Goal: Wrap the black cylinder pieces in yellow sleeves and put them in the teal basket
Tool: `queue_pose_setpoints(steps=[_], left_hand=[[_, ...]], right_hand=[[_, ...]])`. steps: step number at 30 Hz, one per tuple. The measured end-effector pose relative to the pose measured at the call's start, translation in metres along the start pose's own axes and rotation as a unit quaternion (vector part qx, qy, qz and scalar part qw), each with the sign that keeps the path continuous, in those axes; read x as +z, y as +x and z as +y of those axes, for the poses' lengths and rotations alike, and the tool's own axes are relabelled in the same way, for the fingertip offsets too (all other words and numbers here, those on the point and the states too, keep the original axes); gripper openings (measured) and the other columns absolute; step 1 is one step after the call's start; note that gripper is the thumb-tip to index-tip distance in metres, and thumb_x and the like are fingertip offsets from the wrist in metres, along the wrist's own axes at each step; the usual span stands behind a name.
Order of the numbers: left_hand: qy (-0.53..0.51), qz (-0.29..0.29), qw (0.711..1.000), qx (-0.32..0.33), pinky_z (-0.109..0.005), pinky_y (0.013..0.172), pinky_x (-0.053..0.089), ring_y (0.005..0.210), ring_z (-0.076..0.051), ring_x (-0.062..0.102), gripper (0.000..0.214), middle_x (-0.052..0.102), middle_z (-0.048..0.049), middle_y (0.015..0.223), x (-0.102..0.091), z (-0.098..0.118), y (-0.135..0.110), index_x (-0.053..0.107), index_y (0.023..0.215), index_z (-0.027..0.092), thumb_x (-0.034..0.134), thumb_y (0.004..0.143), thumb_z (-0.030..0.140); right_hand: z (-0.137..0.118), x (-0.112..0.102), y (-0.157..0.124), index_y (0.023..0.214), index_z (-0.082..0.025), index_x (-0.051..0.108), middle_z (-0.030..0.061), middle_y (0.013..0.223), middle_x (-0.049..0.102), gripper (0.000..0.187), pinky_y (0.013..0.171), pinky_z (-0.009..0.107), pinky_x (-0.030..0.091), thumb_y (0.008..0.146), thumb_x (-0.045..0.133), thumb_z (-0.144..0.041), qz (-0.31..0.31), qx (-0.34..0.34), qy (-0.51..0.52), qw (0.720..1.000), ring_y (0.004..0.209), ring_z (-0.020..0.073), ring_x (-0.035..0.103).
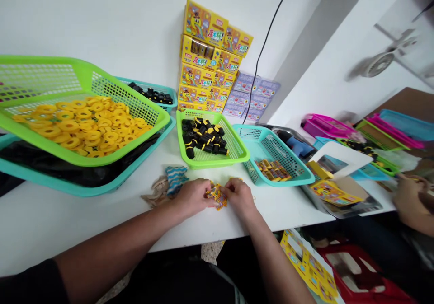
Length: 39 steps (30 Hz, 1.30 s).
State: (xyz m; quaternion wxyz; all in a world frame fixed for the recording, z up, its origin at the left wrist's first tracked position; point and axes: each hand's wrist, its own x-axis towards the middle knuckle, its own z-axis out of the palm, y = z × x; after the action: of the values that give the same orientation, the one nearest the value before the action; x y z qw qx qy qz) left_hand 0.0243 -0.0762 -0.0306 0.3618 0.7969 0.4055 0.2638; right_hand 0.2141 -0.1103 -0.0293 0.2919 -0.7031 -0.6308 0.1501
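Over the front part of the white table, my left hand [194, 199] and my right hand [241, 200] are close together, fingers bent in. Between them is a small bunch of yellow-and-purple printed labels [219, 196], pinched from both sides; their exact kind is hard to make out. A bit of yellow shows behind my right fingers. Beside my left hand lie a blue wavy-striped cloth [176, 179] and a crumpled beige cloth [158, 192]. Right of my right hand, a teal basket [252, 134] holds several small printed pieces [274, 170].
A green basket [233, 156] holds black-and-yellow cylinders [205, 137]. At left, another green basket [81, 159] of yellow rings [91, 123] rests on a teal one [98, 190]. Yellow boxes [206, 64] and purple boxes [252, 91] stand along the wall. Another person's arm [413, 202] is at far right.
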Motion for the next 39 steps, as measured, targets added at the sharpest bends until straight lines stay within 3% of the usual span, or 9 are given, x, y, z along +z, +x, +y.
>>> queue_pose_setpoints(steps=[9, 13, 16, 21, 25, 28, 30, 34, 39], left_hand=[[0.016, -0.01, 0.999, -0.028, -0.025, 0.057, 0.03, 0.065, -0.015, 0.05, 0.033, 0.058, 0.0021, 0.07, -0.005, 0.0, 0.001, 0.06, 0.076, 0.018, 0.078, 0.065, 0.043], [-0.007, 0.028, 1.0, 0.009, -0.026, 0.062, 0.035, 0.069, -0.016, 0.052, 0.036, 0.059, -0.0004, 0.075, -0.011, 0.005, 0.0, 0.062, 0.08, 0.017, 0.075, 0.069, 0.048], [-0.062, 0.033, 0.997, 0.039, -0.025, 0.063, 0.036, 0.069, -0.015, 0.052, 0.025, 0.058, -0.0008, 0.074, -0.015, 0.009, -0.002, 0.066, 0.081, 0.016, 0.069, 0.075, 0.04], [-0.195, -0.003, 0.981, 0.012, -0.025, 0.061, 0.038, 0.067, -0.015, 0.053, 0.03, 0.057, -0.0012, 0.068, -0.017, 0.013, 0.001, 0.065, 0.07, 0.015, 0.059, 0.081, 0.042], [-0.276, -0.011, 0.96, -0.042, -0.025, 0.058, 0.038, 0.059, -0.014, 0.052, 0.034, 0.055, -0.0005, 0.058, -0.02, 0.016, 0.005, 0.06, 0.061, 0.015, 0.058, 0.079, 0.044], [-0.288, -0.003, 0.956, -0.057, -0.025, 0.057, 0.038, 0.057, -0.014, 0.051, 0.03, 0.057, -0.0008, 0.057, -0.023, 0.019, 0.006, 0.061, 0.06, 0.015, 0.062, 0.074, 0.041], [-0.289, 0.004, 0.956, -0.057, -0.024, 0.056, 0.036, 0.056, -0.013, 0.05, 0.028, 0.056, -0.0001, 0.056, -0.024, 0.019, 0.006, 0.06, 0.058, 0.015, 0.065, 0.071, 0.039], [-0.293, 0.021, 0.953, -0.073, -0.023, 0.053, 0.03, 0.054, -0.011, 0.043, 0.027, 0.051, 0.0023, 0.054, -0.019, 0.016, 0.007, 0.059, 0.056, 0.015, 0.071, 0.065, 0.037], [-0.3, 0.038, 0.952, -0.057, -0.022, 0.051, 0.028, 0.053, -0.009, 0.039, 0.035, 0.049, 0.0038, 0.054, -0.015, 0.011, 0.008, 0.055, 0.056, 0.015, 0.077, 0.061, 0.042]], right_hand=[[-0.003, -0.009, -0.01, 0.072, -0.02, 0.057, 0.0042, 0.075, 0.06, 0.018, 0.064, 0.027, 0.041, 0.088, 0.051, -0.024, 0.08, -0.099, -0.013, 0.992, 0.068, 0.0167, 0.055], [-0.003, -0.012, -0.012, 0.078, -0.02, 0.063, 0.0043, 0.076, 0.061, 0.017, 0.068, 0.028, 0.044, 0.09, 0.051, -0.021, 0.043, -0.15, -0.006, 0.988, 0.074, 0.018, 0.058], [-0.009, -0.012, -0.016, 0.082, -0.019, 0.066, 0.005, 0.078, 0.061, 0.017, 0.069, 0.029, 0.045, 0.092, 0.052, -0.022, 0.049, -0.174, 0.003, 0.984, 0.076, 0.0182, 0.059], [-0.027, -0.02, -0.018, 0.084, -0.02, 0.066, 0.0036, 0.075, 0.06, 0.017, 0.066, 0.027, 0.045, 0.093, 0.052, -0.024, 0.062, -0.205, 0.039, 0.976, 0.071, 0.0162, 0.059], [-0.044, -0.04, 0.017, 0.081, -0.019, 0.065, 0.0036, 0.073, 0.062, 0.023, 0.066, 0.026, 0.047, 0.094, 0.051, -0.031, 0.045, -0.213, 0.016, 0.976, 0.069, 0.0158, 0.06], [-0.056, -0.053, 0.07, 0.091, -0.017, 0.067, 0.0073, 0.09, 0.068, 0.023, 0.078, 0.027, 0.048, 0.095, 0.048, -0.03, 0.034, -0.138, -0.162, 0.977, 0.085, 0.0179, 0.063], [-0.063, -0.055, 0.107, 0.094, -0.017, 0.07, 0.0095, 0.1, 0.07, 0.019, 0.082, 0.028, 0.047, 0.092, 0.053, -0.025, -0.031, -0.083, -0.282, 0.955, 0.094, 0.0201, 0.064], [-0.07, -0.04, 0.158, 0.085, -0.013, 0.073, 0.015, 0.092, 0.071, 0.011, 0.077, 0.03, 0.049, 0.075, 0.071, -0.016, -0.106, -0.028, -0.352, 0.93, 0.091, 0.0248, 0.067], [-0.075, -0.021, 0.174, 0.097, -0.011, 0.07, 0.0134, 0.093, 0.071, 0.029, 0.08, 0.034, 0.052, 0.074, 0.076, -0.028, -0.145, 0.002, -0.373, 0.916, 0.09, 0.0234, 0.068]])
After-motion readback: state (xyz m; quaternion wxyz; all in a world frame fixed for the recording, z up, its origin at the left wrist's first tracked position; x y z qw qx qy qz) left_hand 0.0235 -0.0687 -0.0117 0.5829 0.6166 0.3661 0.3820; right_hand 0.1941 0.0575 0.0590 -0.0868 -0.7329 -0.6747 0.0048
